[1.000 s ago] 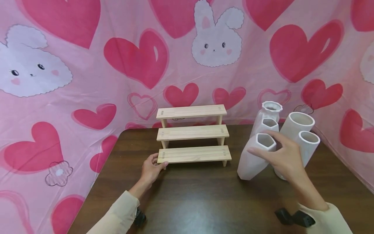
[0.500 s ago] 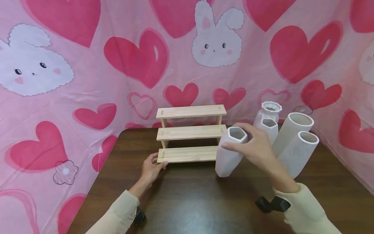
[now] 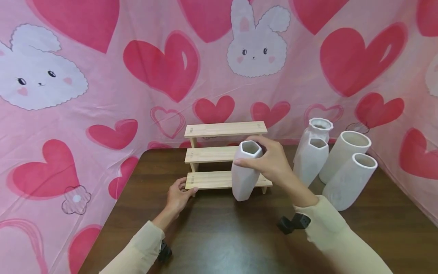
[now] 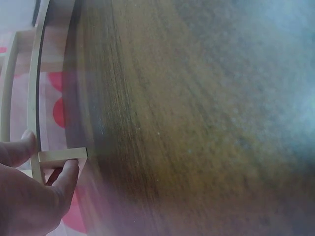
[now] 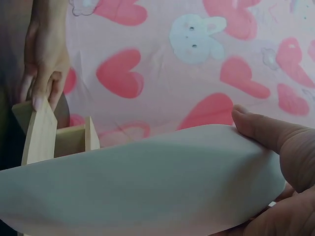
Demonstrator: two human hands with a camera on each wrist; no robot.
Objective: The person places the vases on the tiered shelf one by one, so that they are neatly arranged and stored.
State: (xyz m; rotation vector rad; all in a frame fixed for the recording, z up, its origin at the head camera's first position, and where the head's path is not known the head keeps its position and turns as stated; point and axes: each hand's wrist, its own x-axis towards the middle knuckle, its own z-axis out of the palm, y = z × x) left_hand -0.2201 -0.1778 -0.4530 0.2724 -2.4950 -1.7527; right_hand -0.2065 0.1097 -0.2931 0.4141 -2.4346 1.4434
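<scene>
One wooden shelf (image 3: 209,154) stands on a dark tabletop (image 3: 212,232), pink heart-print cloth (image 3: 212,76) behind.

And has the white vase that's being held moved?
Yes, leftward: in the head view, the white vase was right of the wooden shelf, and now it hides part of it.

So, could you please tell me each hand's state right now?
Left hand: gripping the bottom shelf at its left end.
Right hand: holding a white vase near its top.
</scene>
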